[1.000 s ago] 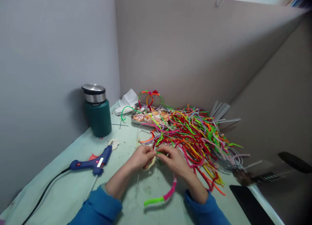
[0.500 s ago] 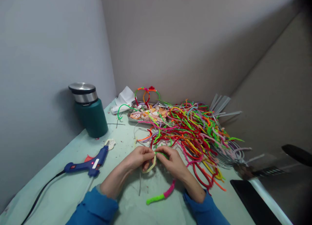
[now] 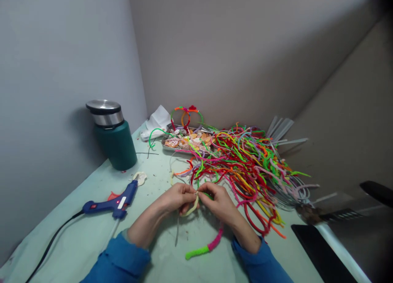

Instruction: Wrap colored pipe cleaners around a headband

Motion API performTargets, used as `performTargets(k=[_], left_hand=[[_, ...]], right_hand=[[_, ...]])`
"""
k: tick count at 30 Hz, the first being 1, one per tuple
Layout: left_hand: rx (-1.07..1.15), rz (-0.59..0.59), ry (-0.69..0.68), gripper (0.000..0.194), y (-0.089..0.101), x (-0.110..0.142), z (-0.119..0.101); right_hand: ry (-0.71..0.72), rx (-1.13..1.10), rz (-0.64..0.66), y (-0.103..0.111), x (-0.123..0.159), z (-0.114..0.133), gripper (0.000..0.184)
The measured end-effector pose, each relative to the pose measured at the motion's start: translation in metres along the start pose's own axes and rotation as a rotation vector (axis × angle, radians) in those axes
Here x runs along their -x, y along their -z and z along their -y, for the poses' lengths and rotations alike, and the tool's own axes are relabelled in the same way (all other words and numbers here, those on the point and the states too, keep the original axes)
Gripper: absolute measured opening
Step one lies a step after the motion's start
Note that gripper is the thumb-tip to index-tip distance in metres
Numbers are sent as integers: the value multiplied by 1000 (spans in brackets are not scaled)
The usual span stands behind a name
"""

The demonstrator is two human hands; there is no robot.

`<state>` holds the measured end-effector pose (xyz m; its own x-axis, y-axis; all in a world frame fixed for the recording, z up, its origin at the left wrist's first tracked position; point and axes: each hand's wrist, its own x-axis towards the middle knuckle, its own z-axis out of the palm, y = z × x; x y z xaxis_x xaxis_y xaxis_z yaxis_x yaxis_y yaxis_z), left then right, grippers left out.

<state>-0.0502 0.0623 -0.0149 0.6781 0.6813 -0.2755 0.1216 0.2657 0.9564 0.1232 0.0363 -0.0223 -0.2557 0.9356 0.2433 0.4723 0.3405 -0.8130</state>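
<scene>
Fingertips of my left hand (image 3: pixel 181 198) and my right hand (image 3: pixel 213 198) meet at the middle of the table, both pinched closed. Between them runs a pale yellow pipe cleaner (image 3: pixel 193 210), curving down in a loop below the fingers. A bit of green shows under my right fingers. Bending out from below my right hand, a pink and green wrapped pipe cleaner piece (image 3: pixel 202 249) reaches toward the table front. A thin bare wire (image 3: pixel 177 232) hangs or lies below my left hand; which one, I cannot tell.
A large heap of colourful pipe cleaners (image 3: pixel 248 164) spreads at the right. Behind my hands stands a metal tray (image 3: pixel 172 149) of small discs. To the left are a blue glue gun (image 3: pixel 123 203) with its cord and a green bottle (image 3: pixel 118 146). A black flat object (image 3: pixel 319 250) lies far right.
My hands stay together at nearly the same spot, with the fingertips slightly shifted on the pale yellow pipe cleaner. The whole view has moved a little.
</scene>
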Motion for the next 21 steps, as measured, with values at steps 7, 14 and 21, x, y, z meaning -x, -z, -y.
performTargets(k=[7, 14, 21], left_hand=[[-15, -26, 12, 20, -2, 1, -2], [-186, -207, 13, 13, -4, -5, 11], [-628, -432, -217, 12, -6, -6, 10]], right_hand=[[43, 17, 25, 2, 1, 2, 10], [67, 37, 9, 0, 0, 1, 11], [44, 30, -8, 1, 0, 0, 10]])
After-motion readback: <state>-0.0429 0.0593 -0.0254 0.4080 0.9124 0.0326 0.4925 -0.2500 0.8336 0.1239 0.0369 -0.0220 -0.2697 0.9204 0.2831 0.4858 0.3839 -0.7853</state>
